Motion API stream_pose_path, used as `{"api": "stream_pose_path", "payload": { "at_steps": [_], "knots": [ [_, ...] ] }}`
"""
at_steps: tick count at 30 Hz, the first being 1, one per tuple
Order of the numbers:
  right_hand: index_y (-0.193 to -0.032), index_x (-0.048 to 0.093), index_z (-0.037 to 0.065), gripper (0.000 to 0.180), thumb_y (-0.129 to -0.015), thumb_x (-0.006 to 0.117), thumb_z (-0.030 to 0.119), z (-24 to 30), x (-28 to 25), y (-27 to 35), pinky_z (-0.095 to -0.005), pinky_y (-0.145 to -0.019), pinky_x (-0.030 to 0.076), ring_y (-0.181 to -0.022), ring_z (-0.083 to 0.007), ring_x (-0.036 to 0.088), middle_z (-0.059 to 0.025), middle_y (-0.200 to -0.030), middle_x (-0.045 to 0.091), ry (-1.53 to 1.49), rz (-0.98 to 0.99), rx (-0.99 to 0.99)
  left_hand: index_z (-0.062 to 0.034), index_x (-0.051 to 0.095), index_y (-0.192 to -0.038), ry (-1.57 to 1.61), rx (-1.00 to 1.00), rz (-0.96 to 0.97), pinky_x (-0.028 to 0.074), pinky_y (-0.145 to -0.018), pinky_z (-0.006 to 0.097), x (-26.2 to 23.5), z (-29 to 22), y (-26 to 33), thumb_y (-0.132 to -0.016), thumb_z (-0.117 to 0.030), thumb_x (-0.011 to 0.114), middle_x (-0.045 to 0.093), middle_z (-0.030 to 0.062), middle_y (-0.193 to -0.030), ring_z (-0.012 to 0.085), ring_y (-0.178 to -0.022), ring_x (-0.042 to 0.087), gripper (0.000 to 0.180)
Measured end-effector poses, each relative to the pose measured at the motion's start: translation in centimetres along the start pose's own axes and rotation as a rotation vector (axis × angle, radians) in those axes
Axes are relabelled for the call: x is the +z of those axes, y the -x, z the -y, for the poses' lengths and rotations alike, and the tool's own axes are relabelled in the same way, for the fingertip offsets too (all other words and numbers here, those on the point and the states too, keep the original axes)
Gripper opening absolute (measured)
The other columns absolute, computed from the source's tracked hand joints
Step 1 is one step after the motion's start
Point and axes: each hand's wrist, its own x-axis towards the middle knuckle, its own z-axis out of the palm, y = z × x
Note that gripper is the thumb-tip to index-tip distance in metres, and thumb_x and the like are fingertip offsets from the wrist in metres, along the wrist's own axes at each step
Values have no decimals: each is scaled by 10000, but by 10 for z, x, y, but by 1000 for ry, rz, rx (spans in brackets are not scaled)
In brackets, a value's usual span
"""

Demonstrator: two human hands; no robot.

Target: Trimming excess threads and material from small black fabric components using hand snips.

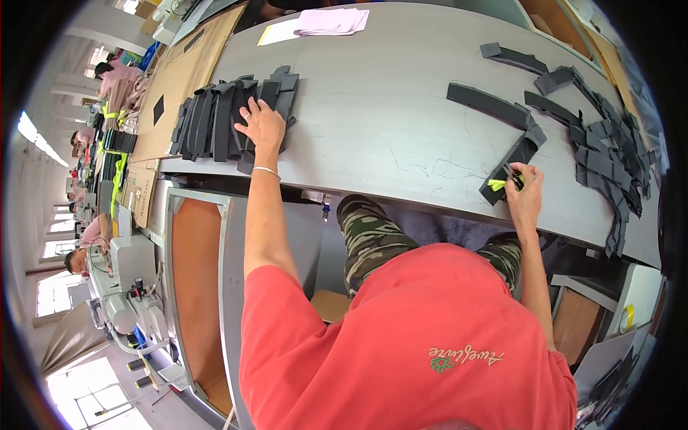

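On the left of the table lies a row of dark grey fabric strips (218, 122), laid side by side and overlapping. My left hand (264, 129) rests on the row's right part, palm down with its fingers spread. At the table's near edge on the right, my right hand (527, 193) is closed around small thread snips (497, 184) with a yellow-green part and a metal tip. The snips lie over the near end of a dark grey strip (522, 148). That strip joins a longer one (487, 102) at an angle. My fingers partly hide the snips.
A tangled heap of linked dark strips (605, 154) covers the table's right end, one chain hanging toward the near edge. Pink sheets (332, 22) lie at the far side. Cardboard (175, 86) borders the left end. Loose threads lie mid-table. Sewing machines and other people are further left.
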Motion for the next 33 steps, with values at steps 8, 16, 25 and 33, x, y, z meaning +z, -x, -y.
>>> {"api": "stream_pose_path", "payload": {
  "at_steps": [8, 16, 25, 33],
  "knots": [
    [-984, 644, 29, 279, -761, 516, -78, -36, -1, 2, -296, -815, 468, -890, -210, 629, -97, -949, 646, -442, -44, 12, -95, 557, -1228, 369, 220, -97, 330, -954, 636, -58, -96, 41, -762, -179, 673, 428, 167, -1385, 414, -1262, 381, 487],
    [-1053, 661, 72, 235, -821, 649, 109, -26, 1, -8, -300, -789, 459, -868, -207, 563, -92, -1032, 541, -480, -282, 134, 9, 660, -996, 1368, 660, 338, 490, -854, 397, -135, -254, 140, -805, -65, 620, 638, 208, -1045, 360, -958, 617, 209],
    [-1107, 637, 65, 271, -837, 656, 78, -39, -5, 10, -262, -821, 452, -979, -156, 541, -93, -1110, 502, -604, -330, 144, 77, 410, -1302, 993, 806, 452, 482, -867, 395, -159, -335, 194, -703, -214, 775, 533, 282, -1152, 347, -1050, 553, 760],
    [-1215, 592, 110, 372, -850, 665, 129, -28, -22, 19, -279, -870, 427, -1009, -177, 512, -76, -1180, 474, -404, -252, 27, 16, 279, -1293, 1726, 32, 1184, 531, -580, 310, -163, -250, 197, -759, -35, 702, 565, 154, -1003, 216, -723, 631, 683]
  ]
}}
